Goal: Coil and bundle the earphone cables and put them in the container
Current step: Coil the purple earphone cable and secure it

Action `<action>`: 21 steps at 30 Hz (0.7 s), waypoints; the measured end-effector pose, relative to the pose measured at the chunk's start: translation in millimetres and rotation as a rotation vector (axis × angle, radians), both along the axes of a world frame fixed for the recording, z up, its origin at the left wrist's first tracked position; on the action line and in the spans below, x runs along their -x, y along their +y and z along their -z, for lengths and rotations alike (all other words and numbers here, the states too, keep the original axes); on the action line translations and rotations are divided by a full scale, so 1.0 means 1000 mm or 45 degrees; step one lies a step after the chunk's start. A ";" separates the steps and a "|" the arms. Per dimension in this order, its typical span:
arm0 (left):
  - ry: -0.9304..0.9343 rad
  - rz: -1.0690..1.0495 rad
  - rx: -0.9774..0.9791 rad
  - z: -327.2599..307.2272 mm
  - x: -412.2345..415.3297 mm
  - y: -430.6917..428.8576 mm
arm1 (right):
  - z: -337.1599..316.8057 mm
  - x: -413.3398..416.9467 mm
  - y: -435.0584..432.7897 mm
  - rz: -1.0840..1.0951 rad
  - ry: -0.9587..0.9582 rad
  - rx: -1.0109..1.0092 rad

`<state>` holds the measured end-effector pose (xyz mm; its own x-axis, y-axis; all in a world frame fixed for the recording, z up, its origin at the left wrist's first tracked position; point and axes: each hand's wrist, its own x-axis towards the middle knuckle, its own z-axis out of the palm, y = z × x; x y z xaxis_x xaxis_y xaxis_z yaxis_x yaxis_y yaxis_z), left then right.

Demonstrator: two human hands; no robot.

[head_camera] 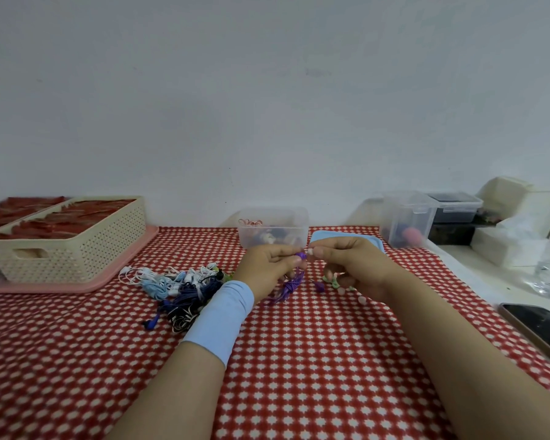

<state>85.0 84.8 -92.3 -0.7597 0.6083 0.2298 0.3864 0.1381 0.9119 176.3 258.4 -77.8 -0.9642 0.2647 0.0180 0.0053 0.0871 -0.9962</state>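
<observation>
Low over the red-and-white checked table [299,376], the left hand [267,265] has its grip tight round the purple earphone cable [291,285], loops dangling, while the right hand [346,265] pinches its end, probably to hold the wraps taut. Just behind, the clear plastic container [273,231] stands open, waiting.

The table [315,376] wears a red cloth [77,344] with white checks. A clear container [273,231] stands at its far edge. Just right of the container lies a blue lid [346,238], further right a second clear tub [405,223]. Left and nearer, a heap of earphone cables [181,285]; far left, a pink tray [108,276]; far right and nearest, a dark phone [543,328].
</observation>
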 end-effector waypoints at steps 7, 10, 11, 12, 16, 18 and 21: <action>0.006 0.038 0.004 0.000 -0.001 0.000 | 0.001 0.001 -0.001 -0.093 -0.063 0.002; -0.014 0.054 -0.004 0.000 -0.002 -0.001 | 0.001 0.000 0.000 -0.105 -0.071 0.005; -0.028 0.057 -0.015 0.000 -0.003 -0.001 | 0.001 0.000 0.000 -0.107 -0.071 0.010; -0.043 0.062 -0.025 0.000 -0.003 -0.001 | 0.000 0.000 0.000 -0.108 -0.071 0.017; -0.066 0.090 -0.020 0.000 -0.002 -0.001 | -0.001 -0.002 0.000 -0.115 -0.081 0.024; -0.099 0.108 -0.027 0.001 -0.002 -0.001 | -0.001 -0.002 0.000 -0.127 -0.083 0.022; -0.172 0.120 -0.065 0.002 -0.003 -0.001 | -0.001 -0.002 0.000 -0.140 -0.077 0.004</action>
